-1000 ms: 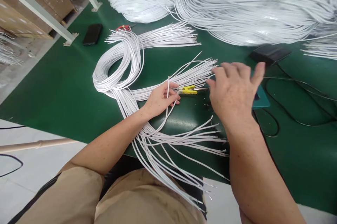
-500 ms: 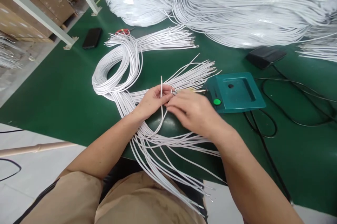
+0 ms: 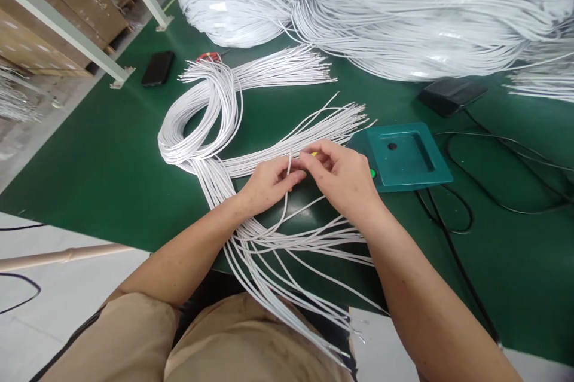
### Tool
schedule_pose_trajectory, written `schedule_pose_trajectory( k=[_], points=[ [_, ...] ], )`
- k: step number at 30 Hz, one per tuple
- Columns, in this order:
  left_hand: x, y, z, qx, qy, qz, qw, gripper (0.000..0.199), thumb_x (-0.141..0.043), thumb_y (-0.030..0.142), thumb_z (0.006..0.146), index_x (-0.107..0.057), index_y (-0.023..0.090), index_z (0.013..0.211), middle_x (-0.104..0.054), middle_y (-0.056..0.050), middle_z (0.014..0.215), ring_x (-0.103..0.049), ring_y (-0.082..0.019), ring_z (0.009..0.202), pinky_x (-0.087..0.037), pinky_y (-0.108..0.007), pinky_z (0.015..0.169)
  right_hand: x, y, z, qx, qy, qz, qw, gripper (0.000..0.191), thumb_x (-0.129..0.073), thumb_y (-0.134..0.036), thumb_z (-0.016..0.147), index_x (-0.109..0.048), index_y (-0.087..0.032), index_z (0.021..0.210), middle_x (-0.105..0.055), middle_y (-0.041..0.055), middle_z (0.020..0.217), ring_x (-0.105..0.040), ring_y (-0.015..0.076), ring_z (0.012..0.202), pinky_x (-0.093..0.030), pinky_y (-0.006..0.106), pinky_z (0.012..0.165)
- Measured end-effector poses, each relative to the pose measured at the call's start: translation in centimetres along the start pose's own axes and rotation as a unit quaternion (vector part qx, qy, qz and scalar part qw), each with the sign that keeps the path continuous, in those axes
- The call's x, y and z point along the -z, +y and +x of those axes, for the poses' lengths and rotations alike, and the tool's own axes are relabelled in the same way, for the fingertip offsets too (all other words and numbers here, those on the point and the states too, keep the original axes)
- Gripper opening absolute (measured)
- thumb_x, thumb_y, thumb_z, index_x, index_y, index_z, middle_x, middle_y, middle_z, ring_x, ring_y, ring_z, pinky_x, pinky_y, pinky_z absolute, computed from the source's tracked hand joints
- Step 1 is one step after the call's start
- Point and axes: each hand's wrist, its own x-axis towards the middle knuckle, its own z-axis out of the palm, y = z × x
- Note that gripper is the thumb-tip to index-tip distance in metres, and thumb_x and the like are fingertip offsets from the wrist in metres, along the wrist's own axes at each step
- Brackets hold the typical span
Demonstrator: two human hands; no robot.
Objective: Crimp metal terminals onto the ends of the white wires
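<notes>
My left hand (image 3: 271, 186) pinches a thin white cable (image 3: 286, 196) between thumb and fingers, and the cable's end points up past the fingertips. Just to the right, my right hand (image 3: 344, 174) has its thumb and forefinger pressed together close to the left fingertips. A bit of yellow (image 3: 314, 154) shows at those fingers; what it belongs to is hidden. Beneath both hands spreads a bundle of white cables (image 3: 210, 182), tied in a loop at the left. Another cable (image 3: 305, 208) runs loose below, toward my right wrist.
A teal device (image 3: 442, 174) with a green button (image 3: 373, 173) stands right of my hand. Behind it are a black pedal-like block (image 3: 452, 97) and black cords. A large heap of white cables (image 3: 403, 17) fills the back. A phone (image 3: 156, 68) and red-handled tool (image 3: 208, 57) lie left.
Both hands have shifted slightly right, and the upright cable in my left hand has moved with it. A second cable, earlier up at the right fingers, now lies lower, stretching right.
</notes>
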Motion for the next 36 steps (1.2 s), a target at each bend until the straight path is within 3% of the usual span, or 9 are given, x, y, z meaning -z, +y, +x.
schedule_pose_trajectory(
  k=[4,8,12,16,19,22,26,30,36],
  points=[
    [-0.8,0.3,-0.3,-0.034,0.004,0.026,0.999,0.025,-0.064,0.036,0.085,-0.062,0.015,0.072,-0.059,0.0,0.065,-0.05,-0.01,0.06,-0.04,-0.024,0.059,-1.0,0.3,0.0,-0.008,0.005,0.073,0.997,0.012,-0.066,-0.03,0.078,-0.068,-0.019,0.078,-0.064,-0.0011,0.066,-0.053,0.0129,0.06,-0.04,0.028,0.064],
    [-0.8,0.3,-0.1,0.026,-0.019,-0.171,0.985,0.028,-0.072,0.037,0.08,-0.062,0.016,0.094,-0.065,-0.001,0.08,-0.061,-0.011,0.069,-0.047,-0.023,0.062,-1.3,0.9,0.1,-0.034,-0.009,0.188,0.982,0.015,-0.065,-0.03,0.079,-0.067,-0.018,0.07,-0.066,0.0009,0.068,-0.056,0.0139,0.064,-0.043,0.028,0.065],
    [-0.3,0.2,0.2,0.068,0.023,-0.294,0.953,0.037,-0.08,0.028,0.07,-0.055,0.016,0.096,-0.061,0.002,0.077,-0.065,-0.009,0.066,-0.049,-0.019,0.058,-1.1,0.9,0.4,-0.064,-0.029,0.245,0.967,0.018,-0.064,-0.029,0.079,-0.066,-0.017,0.065,-0.061,-0.0009,0.06,-0.049,0.0111,0.058,-0.039,0.026,0.059],
    [-0.1,0.3,0.3,0.087,0.044,-0.308,0.946,0.04,-0.081,0.024,0.069,-0.051,0.017,0.095,-0.063,0.004,0.072,-0.069,-0.011,0.064,-0.048,-0.018,0.057,-1.2,0.6,0.4,-0.15,-0.062,0.358,0.919,0.016,-0.066,-0.028,0.075,-0.064,-0.016,0.065,-0.055,-0.0026,0.057,-0.037,0.0066,0.049,-0.027,0.023,0.047],
    [-0.1,0.5,0.1,0.093,0.047,-0.302,0.948,0.044,-0.08,0.025,0.069,-0.05,0.018,0.101,-0.065,0.004,0.07,-0.071,-0.013,0.065,-0.048,-0.018,0.056,-1.4,0.4,0.4,-0.186,-0.068,0.42,0.886,0.019,-0.067,-0.024,0.071,-0.056,-0.017,0.057,-0.047,-0.0047,0.053,-0.035,0.0052,0.047,-0.026,0.022,0.044],
    [-0.1,0.9,-0.2,0.082,0.046,-0.284,0.954,0.053,-0.078,0.026,0.073,-0.049,0.02,0.117,-0.069,0.003,0.074,-0.072,-0.014,0.068,-0.05,-0.02,0.061,-1.3,0.4,0.5,-0.194,-0.076,0.433,0.877,0.026,-0.07,-0.029,0.072,-0.053,-0.017,0.055,-0.04,-0.0065,0.051,-0.032,0.0051,0.045,-0.027,0.022,0.043],
    [-0.3,1.1,-0.4,0.062,0.025,-0.265,0.962,0.07,-0.076,0.026,0.076,-0.041,0.024,0.136,-0.069,0.003,0.075,-0.072,-0.015,0.07,-0.051,-0.021,0.061,-1.1,0.4,0.5,-0.189,-0.092,0.443,0.872,0.038,-0.071,-0.05,0.076,-0.057,-0.018,0.062,-0.033,-0.0076,0.049,-0.032,0.0062,0.045,-0.026,0.022,0.042],
    [-0.5,1.0,-0.5,0.039,0.01,-0.262,0.964,0.072,-0.075,0.024,0.077,-0.041,0.023,0.14,-0.069,0.003,0.076,-0.071,-0.013,0.07,-0.052,-0.022,0.066,-1.1,0.4,0.4,-0.199,-0.119,0.446,0.865,0.044,-0.075,-0.045,0.074,-0.047,-0.018,0.053,-0.033,-0.0065,0.049,-0.039,0.0075,0.048,-0.029,0.022,0.044],
    [-0.2,0.4,-0.4,0.005,0.017,-0.261,0.965,0.065,-0.071,0.026,0.081,-0.043,0.024,0.14,-0.067,0.003,0.08,-0.069,-0.011,0.074,-0.054,-0.025,0.077,-1.2,1.5,0.7,-0.208,-0.176,0.507,0.818,0.046,-0.077,-0.051,0.073,-0.048,-0.018,0.057,-0.039,-0.0052,0.054,-0.04,0.0086,0.053,-0.032,0.022,0.047]
  ],
)
